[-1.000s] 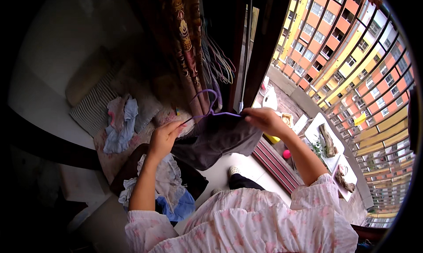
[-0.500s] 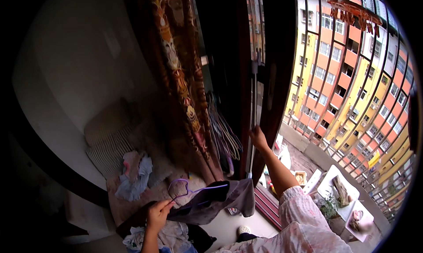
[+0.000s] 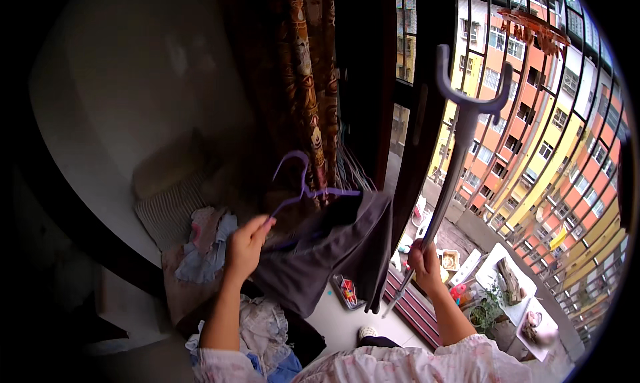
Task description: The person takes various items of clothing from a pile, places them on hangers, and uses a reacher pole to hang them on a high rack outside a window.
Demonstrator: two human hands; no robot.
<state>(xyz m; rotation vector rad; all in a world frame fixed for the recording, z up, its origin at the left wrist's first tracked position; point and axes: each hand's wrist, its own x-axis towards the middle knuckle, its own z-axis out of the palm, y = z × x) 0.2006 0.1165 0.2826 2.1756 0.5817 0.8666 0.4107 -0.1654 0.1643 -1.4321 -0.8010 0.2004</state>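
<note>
My left hand (image 3: 245, 248) is closed on one arm of a purple clothes hanger (image 3: 305, 191), whose hook points up. A dark grey garment (image 3: 333, 256), which looks like shorts, hangs from it above the floor. My right hand (image 3: 425, 263) is wrapped round the shaft of a clothes pole (image 3: 448, 183). The pole leans up and slightly right, with a grey two-pronged fork at its top. Its thin lower end reaches down near the door track. The fork and the hanger are apart.
A patterned curtain (image 3: 308, 96) hangs beside several hangers (image 3: 353, 170). Crumpled clothes (image 3: 205, 243) lie at left, more clothes (image 3: 263, 330) below. Past the sliding-door track (image 3: 417, 310) are a potted plant (image 3: 489, 310), white trays (image 3: 510, 276) and window bars (image 3: 490, 50). An orange clip hanger (image 3: 533, 30) hangs outside.
My right hand has brought the pole away from the door frame, to the right and nearer me. My left hand has lifted the hanger and garment, and the hook now stands upright.
</note>
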